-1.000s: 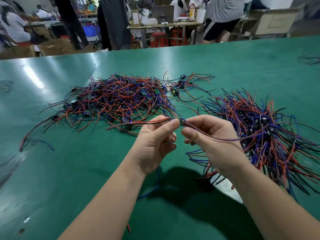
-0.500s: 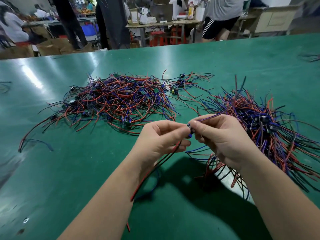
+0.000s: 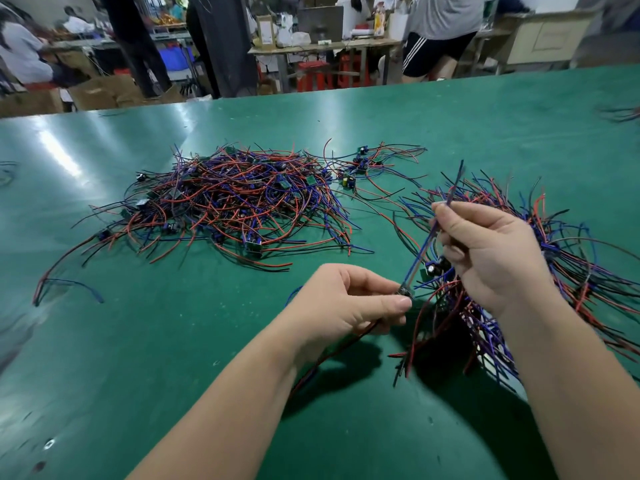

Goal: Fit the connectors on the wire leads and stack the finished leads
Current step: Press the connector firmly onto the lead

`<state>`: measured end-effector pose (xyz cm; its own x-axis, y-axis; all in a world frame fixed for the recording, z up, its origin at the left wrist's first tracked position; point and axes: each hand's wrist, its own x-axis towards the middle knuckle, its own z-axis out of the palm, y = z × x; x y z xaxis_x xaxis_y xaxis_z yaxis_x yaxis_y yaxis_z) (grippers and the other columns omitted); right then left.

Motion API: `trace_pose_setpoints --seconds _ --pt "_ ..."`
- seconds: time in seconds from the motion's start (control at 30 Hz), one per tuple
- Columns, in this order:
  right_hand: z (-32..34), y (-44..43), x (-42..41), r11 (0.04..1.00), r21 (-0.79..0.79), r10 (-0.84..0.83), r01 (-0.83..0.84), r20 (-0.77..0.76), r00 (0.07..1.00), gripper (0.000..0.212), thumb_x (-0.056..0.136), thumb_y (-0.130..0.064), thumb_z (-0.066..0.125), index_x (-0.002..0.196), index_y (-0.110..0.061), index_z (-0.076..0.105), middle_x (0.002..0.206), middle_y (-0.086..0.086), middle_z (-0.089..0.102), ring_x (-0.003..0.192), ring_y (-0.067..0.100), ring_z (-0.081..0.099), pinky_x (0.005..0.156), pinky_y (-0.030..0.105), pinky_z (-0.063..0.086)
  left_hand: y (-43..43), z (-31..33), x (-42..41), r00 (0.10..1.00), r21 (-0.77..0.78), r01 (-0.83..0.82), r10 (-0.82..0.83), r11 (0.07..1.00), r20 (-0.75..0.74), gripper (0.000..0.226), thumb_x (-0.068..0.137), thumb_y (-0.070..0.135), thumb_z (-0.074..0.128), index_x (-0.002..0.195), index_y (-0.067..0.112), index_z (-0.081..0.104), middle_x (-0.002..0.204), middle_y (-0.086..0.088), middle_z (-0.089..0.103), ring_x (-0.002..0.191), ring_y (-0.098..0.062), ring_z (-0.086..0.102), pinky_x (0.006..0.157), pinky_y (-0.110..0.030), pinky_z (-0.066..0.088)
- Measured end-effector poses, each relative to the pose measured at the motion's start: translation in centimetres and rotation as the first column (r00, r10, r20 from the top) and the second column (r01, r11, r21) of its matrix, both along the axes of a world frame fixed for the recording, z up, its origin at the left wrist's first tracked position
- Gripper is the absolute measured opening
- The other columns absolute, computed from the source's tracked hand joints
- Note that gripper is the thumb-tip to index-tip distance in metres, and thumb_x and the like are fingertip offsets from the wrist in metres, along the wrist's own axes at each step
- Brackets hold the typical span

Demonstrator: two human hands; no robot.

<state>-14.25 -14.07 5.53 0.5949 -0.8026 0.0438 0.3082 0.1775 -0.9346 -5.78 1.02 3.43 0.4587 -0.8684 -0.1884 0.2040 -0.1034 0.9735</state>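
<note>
My left hand (image 3: 349,306) pinches a small connector module (image 3: 405,292) between thumb and fingers, with red and dark wires trailing down under the wrist. From the module a blue-purple wire lead (image 3: 427,242) runs up to my right hand (image 3: 491,251), which pinches it near its upper end. The lead's tip sticks out above my right fingers. A large tangled pile of red, blue and black leads with small modules (image 3: 235,199) lies on the green table to the left. A second bundle of leads (image 3: 568,258) lies on the right, under my right hand.
The green table (image 3: 156,358) stretches wide, with bare surface at the front left. A few loose modules with wires (image 3: 360,164) lie behind the two piles. People, cardboard boxes and workbenches stand beyond the table's far edge.
My hands have drawn apart: the right hand has risen and slid up the blue-purple lead, which is now stretched straight, while the left hand has dropped lower with the module.
</note>
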Motion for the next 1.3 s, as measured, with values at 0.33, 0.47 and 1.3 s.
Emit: trace_pose_setpoints --seconds 0.33,0.47,1.3 --pt "0.5 0.4 -0.3 0.997 0.039 -0.070 0.071 -0.043 0.997 0.013 0.086 -0.008 0.067 0.077 -0.016 0.059 0.050 0.002 0.064 0.044 0.009 0.063 0.036 0.013 0.039 0.6 0.4 0.7 0.987 0.219 0.112 -0.135 0.969 0.093 0.013 0.076 0.007 0.077 0.085 0.008 0.068 0.064 -0.001 0.071 0.056 -0.005 0.064 0.047 -0.011 0.044" --pt "0.6 0.4 -0.2 0.992 0.092 -0.083 0.086 -0.035 0.996 0.015 0.097 -0.013 0.051 0.083 -0.019 0.049 0.044 0.001 0.058 0.039 0.011 0.060 0.033 0.012 0.035 0.5 -0.3 0.9 0.963 0.328 0.072 -0.151 0.942 0.224 0.016 0.072 0.017 0.082 0.083 0.015 0.070 0.070 -0.001 0.071 0.061 -0.006 0.061 0.051 -0.011 0.044" --pt "-1.2 2.3 -0.3 0.538 -0.798 -0.075 -0.271 -0.365 0.928 0.023 0.074 -0.011 0.079 0.091 -0.023 0.070 0.084 -0.009 0.068 0.072 0.004 0.063 0.068 0.019 0.051 0.3 -0.5 2.6 0.977 -0.086 -0.200 0.205 0.976 0.053 0.025 0.065 0.036 0.072 0.076 0.013 0.074 0.076 -0.004 0.074 0.065 -0.016 0.071 0.054 -0.022 0.055"
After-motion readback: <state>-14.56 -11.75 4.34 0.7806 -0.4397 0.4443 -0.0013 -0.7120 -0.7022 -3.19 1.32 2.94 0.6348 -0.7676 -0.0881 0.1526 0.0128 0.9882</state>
